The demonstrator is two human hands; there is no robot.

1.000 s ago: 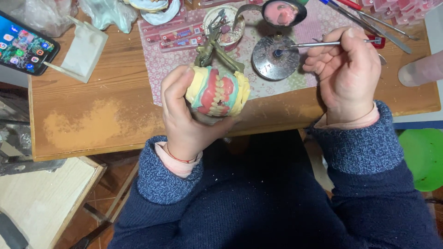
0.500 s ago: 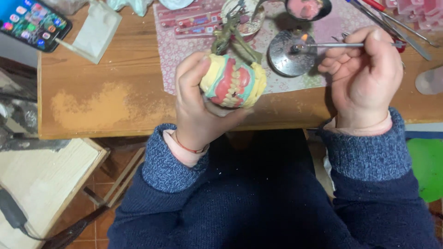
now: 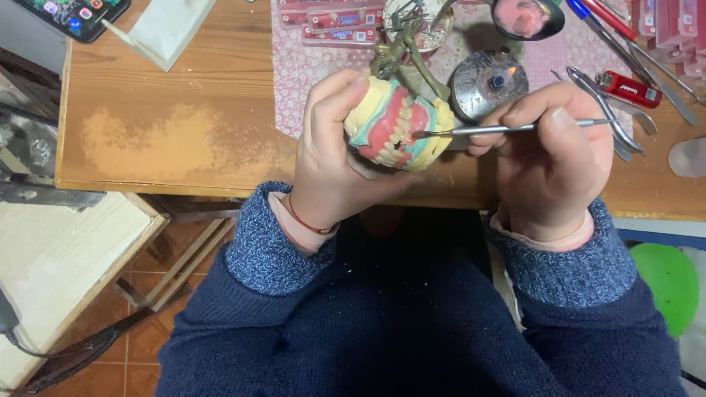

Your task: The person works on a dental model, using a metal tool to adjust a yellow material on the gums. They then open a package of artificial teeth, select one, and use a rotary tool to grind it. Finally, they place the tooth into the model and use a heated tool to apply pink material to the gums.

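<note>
My left hand (image 3: 331,158) grips a denture model (image 3: 393,125) with yellow plaster bases, pink wax gums and white teeth, mounted on a brass-coloured articulator (image 3: 401,51). It is held just above the front edge of the wooden table (image 3: 169,132). My right hand (image 3: 551,154) holds a thin metal wax tool (image 3: 507,129) like a pen. The tool's tip touches the teeth on the model's right side. Behind the tool stands a small round metal burner (image 3: 489,84) with a tiny flame.
A pink patterned mat (image 3: 309,62) covers the table's middle. On it lie flat red boxes (image 3: 331,16), a bowl of pink wax (image 3: 528,16), a red lighter (image 3: 629,88), tweezers (image 3: 610,117) and pens (image 3: 632,44). A phone (image 3: 77,11) and white block (image 3: 173,26) lie far left. A green object (image 3: 665,283) sits low right.
The tool's tip has moved from the burner's flame to the teeth of the model. My left hand has shifted the model slightly right and turned it toward the tool.
</note>
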